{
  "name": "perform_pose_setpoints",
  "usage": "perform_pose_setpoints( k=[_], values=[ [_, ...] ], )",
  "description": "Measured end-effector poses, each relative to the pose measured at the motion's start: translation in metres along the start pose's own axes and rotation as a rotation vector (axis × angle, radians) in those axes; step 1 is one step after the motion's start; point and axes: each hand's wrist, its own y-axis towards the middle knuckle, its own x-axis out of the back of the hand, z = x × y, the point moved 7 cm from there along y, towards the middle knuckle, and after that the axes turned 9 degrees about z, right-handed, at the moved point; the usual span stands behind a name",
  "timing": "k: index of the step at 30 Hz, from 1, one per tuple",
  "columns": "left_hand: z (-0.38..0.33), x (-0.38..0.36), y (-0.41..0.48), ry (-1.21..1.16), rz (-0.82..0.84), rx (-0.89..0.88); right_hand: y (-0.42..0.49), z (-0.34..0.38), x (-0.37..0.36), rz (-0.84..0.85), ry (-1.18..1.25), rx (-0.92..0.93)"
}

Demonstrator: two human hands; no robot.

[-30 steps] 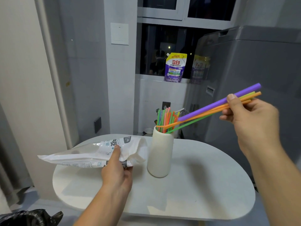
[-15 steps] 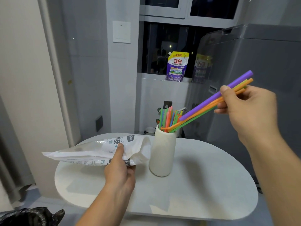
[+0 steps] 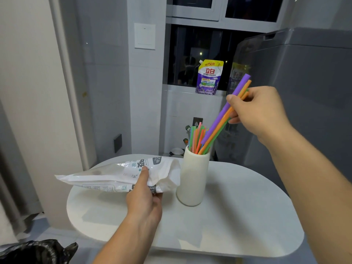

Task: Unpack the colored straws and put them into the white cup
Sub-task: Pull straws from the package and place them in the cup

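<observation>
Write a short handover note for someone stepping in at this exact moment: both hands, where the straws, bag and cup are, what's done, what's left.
Left hand grips the straw bag, held over the table, left of the white cup.
Right hand pinches a tilted bunch of straws (purple, orange, green), lower ends at the cup's mouth.
Done: many straws stand in the cup.
Left: drop this bunch in fully; check the bag, whose contents cannot be seen.
</observation>
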Motion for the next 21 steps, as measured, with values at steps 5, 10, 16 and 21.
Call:
perform_pose_setpoints(
  k=[5, 10, 16, 21],
  values=[
    [-0.001, -0.002, -0.001, -0.013, 0.009, -0.001, 0.012, -0.004, -0.023, 0.091, -0.059, -0.027],
    [-0.002, -0.001, -0.002, -0.026, -0.003, 0.000, 0.015, -0.017, -0.043, 0.193, -0.097, -0.056],
    [0.000, -0.003, -0.003, -0.016, -0.007, 0.000, 0.015, -0.039, -0.065, 0.302, -0.156, -0.077],
    [0.000, -0.004, -0.004, -0.015, -0.009, -0.003, 0.013, -0.048, -0.077, 0.327, -0.255, -0.049]
  ],
)
